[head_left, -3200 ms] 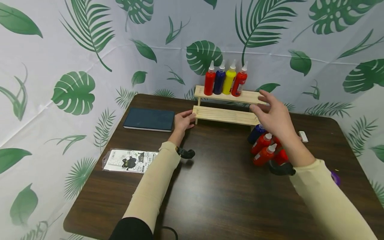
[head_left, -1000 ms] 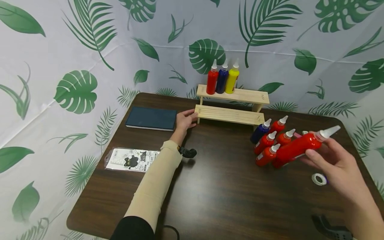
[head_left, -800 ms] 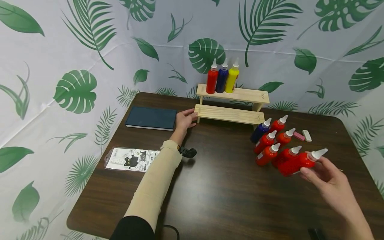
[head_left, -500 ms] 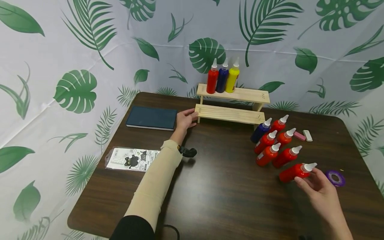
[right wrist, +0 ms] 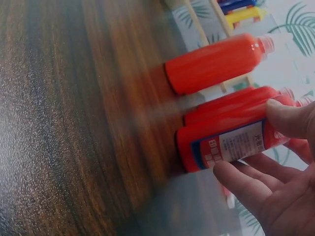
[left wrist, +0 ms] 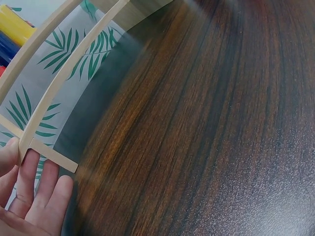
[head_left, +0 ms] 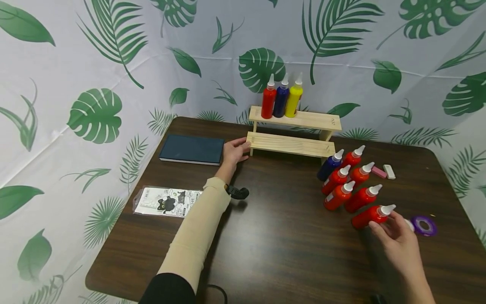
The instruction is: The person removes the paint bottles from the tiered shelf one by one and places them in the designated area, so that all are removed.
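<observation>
My right hand [head_left: 403,245] holds a red squeeze bottle [head_left: 367,217] with a white nozzle near its top, thumb on one side and fingers on the other. Its labelled side [right wrist: 241,142] faces the right wrist camera, and its base appears to be on the table. Just behind it stand several red bottles [head_left: 336,196] and one dark blue bottle [head_left: 329,166]. My left hand [head_left: 233,153] grips the left end of a two-step wooden rack [head_left: 292,145], thumb above the lower board. A red [head_left: 268,103], a blue [head_left: 281,102] and a yellow bottle [head_left: 294,101] stand on the upper step.
A dark notebook [head_left: 191,149] lies left of the rack, with a cat-print packet [head_left: 167,202] nearer. Purple tape [head_left: 424,226] lies right of my right hand. A white block [head_left: 389,172] and a pink block [head_left: 378,172] lie behind the bottles. A patterned cloth hangs behind the table.
The rightmost red bottle has left the upper step. My right hand carried it right and toward me, then lowered it in front of the other bottles. My left hand stayed on the rack.
</observation>
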Motion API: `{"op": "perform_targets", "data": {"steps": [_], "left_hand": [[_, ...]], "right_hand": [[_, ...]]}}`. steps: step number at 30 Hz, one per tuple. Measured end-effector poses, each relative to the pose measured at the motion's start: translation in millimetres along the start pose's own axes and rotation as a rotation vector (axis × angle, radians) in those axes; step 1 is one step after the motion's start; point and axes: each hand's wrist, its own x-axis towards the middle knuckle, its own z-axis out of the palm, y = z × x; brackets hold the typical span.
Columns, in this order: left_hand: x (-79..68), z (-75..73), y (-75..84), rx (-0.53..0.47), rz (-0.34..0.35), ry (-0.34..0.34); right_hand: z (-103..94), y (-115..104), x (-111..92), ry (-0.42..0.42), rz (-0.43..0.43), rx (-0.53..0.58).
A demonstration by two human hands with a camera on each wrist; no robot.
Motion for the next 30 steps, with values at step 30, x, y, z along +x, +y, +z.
{"op": "perform_targets", "data": {"steps": [30], "left_hand": [[-0.9,-0.1,-0.1,0.008,-0.005,0.0]], "right_hand": [[-17.9,-138,8,0.493,-0.271,0.07]]}}
